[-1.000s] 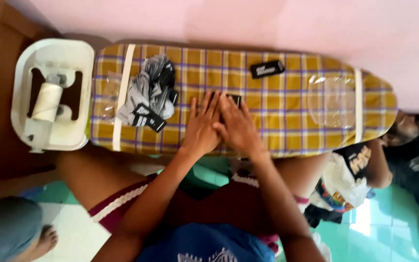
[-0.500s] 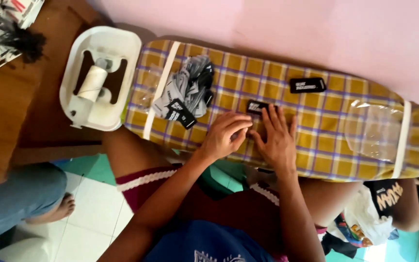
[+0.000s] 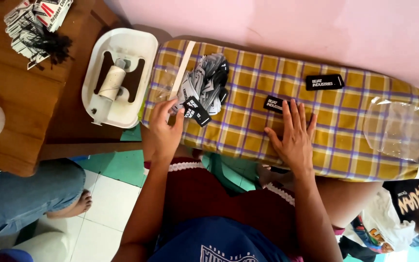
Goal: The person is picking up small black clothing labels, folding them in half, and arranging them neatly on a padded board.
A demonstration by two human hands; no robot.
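Note:
A long board with a yellow checked cover (image 3: 248,131) lies across in front of me. A heap of grey and black fabric labels (image 3: 204,85) sits near its left end. My left hand (image 3: 165,127) rests at the heap's near edge, fingers pinched on a black label (image 3: 196,110). My right hand (image 3: 294,138) lies flat on the cover with fingers spread, its fingertips just below a small black label (image 3: 273,104). A larger black label (image 3: 324,81) lies farther back to the right.
A white plastic tray (image 3: 136,51) holding a pale roll (image 3: 111,82) stands left of the board. On the wooden table (image 3: 20,106) lies a stack of printed tags (image 3: 35,19). Clear plastic (image 3: 396,126) covers the board's right end. Another person's bare foot (image 3: 76,206) is at lower left.
My left hand has left the middle of the board and gone left to the heap of labels. My right hand stays flat by the small black label. The view shifted.

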